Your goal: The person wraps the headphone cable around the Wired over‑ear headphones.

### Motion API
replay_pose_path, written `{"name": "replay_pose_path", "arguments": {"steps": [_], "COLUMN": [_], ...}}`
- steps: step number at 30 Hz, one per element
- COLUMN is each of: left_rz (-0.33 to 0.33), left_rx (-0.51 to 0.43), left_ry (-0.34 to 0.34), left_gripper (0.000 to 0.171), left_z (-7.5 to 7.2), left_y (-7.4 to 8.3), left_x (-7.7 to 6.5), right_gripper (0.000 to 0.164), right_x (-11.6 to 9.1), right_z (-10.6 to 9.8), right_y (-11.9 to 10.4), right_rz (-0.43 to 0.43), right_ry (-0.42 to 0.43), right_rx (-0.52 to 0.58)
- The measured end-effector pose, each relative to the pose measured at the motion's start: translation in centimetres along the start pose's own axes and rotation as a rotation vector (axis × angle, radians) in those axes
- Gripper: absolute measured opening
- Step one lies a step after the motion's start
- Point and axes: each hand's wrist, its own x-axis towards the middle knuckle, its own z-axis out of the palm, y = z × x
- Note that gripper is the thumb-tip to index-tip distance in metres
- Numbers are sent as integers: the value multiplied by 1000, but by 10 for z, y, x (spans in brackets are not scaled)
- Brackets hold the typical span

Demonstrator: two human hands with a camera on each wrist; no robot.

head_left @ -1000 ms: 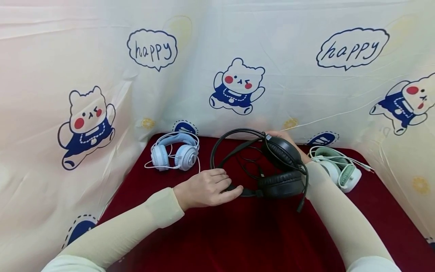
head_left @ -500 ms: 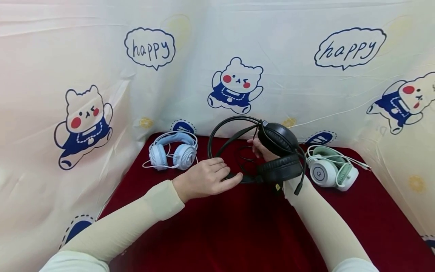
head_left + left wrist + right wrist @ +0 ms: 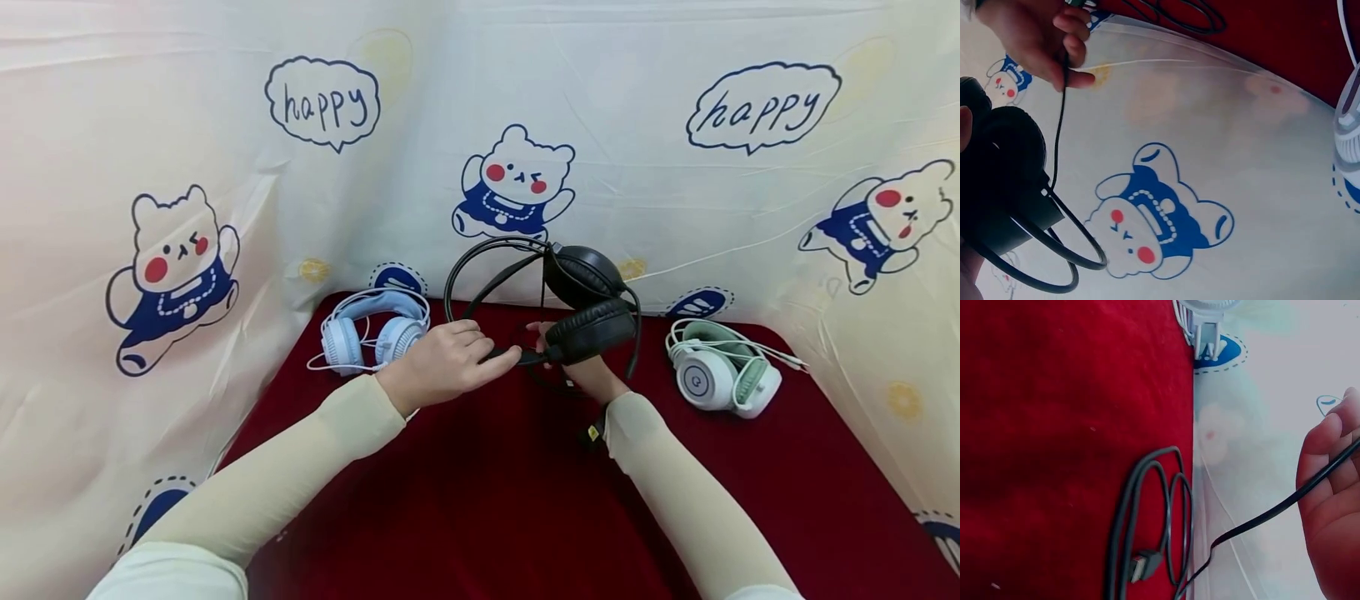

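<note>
My left hand (image 3: 442, 362) grips the headband of a black headset (image 3: 596, 333), raised over the red cloth with its two padded ear cups to the right. A thin boom microphone (image 3: 634, 354) hangs from the ear cups. Partly hidden behind the lower cup is my right hand (image 3: 592, 379). The left wrist view shows the right hand (image 3: 1035, 40) beside the hanging black cable (image 3: 1059, 134). In the right wrist view the cable (image 3: 1260, 515) runs across the curled fingers of this hand (image 3: 1335, 506). Its looped end with a USB plug (image 3: 1146, 565) lies on the cloth.
Light blue headphones (image 3: 343, 342) stand at the back left, close to my left hand. White and green headphones (image 3: 705, 379) with a bundled cord lie at the back right. A patterned curtain (image 3: 622, 183) rises behind the red cloth (image 3: 450, 500).
The black headset has risen and shifted left in my left hand. My right hand has come from behind the upper ear cup, left and nearer, to the cable below the cups.
</note>
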Motion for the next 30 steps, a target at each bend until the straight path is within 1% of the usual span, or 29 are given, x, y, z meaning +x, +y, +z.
{"name": "replay_pose_path", "arguments": {"steps": [2,5,9,13,17,21,23,26,30], "left_rz": [-8,-19,-35,-52,-63,-68,-73,-86,-102], "left_rx": [-8,-13,-4,-8,-20,-24,-18,-13,-21], "left_ry": [-20,-32,-35,-40,-36,-43,-55,-82,-111], "left_gripper": [45,44,43,42,42,38,39,43,48], "left_z": [3,9,14,17,19,21,22,22,22], "left_y": [-2,-5,-11,-18,-24,-29,-31,-34,-38], "left_x": [-2,-4,-6,-7,-7,-7,-7,-9,-11], "right_gripper": [33,38,31,27,30,29,29,28,28], "right_x": [0,-1,-5,-14,-25,-37,-43,-52,-64], "right_z": [5,13,22,29,36,43,47,52,54], "right_y": [-2,-3,-3,-9,-21,-32,-35,-31,-23], "right_rz": [2,26,36,78,110,106,100,93,84], "right_ry": [20,47,80,86,56,13,-11,-38,-51], "right_rx": [4,21,29,-51,-127,-174,-186,-193,-194]}}
